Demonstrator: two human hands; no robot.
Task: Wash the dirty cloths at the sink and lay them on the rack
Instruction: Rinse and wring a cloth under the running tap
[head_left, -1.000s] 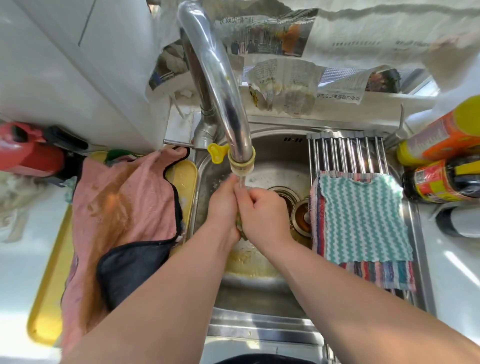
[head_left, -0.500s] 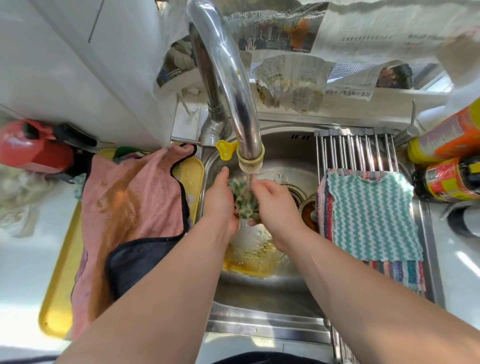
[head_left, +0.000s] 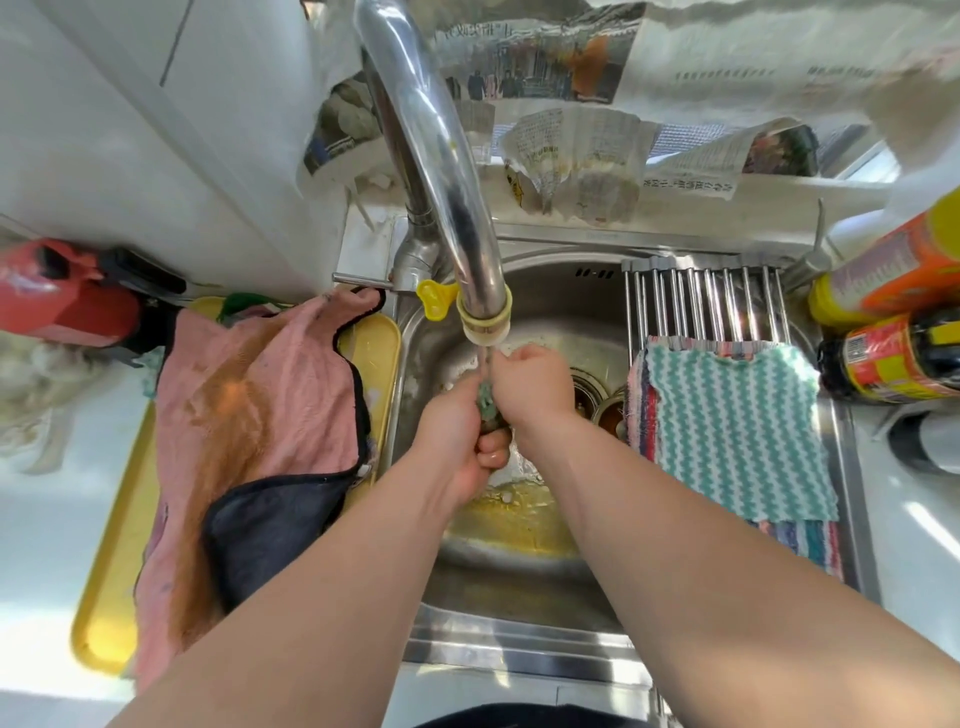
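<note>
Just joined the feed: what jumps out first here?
The left hand and right hand grip a green cloth under the tap, over the middle of the sink. A stained pink cloth drapes the yellow tray at left; a teal zigzag cloth lies on the rack at right.

The left hand (head_left: 457, 441) and right hand (head_left: 535, 384) are hiding most of the green cloth (head_left: 487, 404) over the sink (head_left: 561, 296). Right of the sink, a zigzag cloth (head_left: 737, 431) is covering most of a striped cloth (head_left: 802, 540), and the picture's edge is cropping the orange bottle (head_left: 893, 270).
</note>
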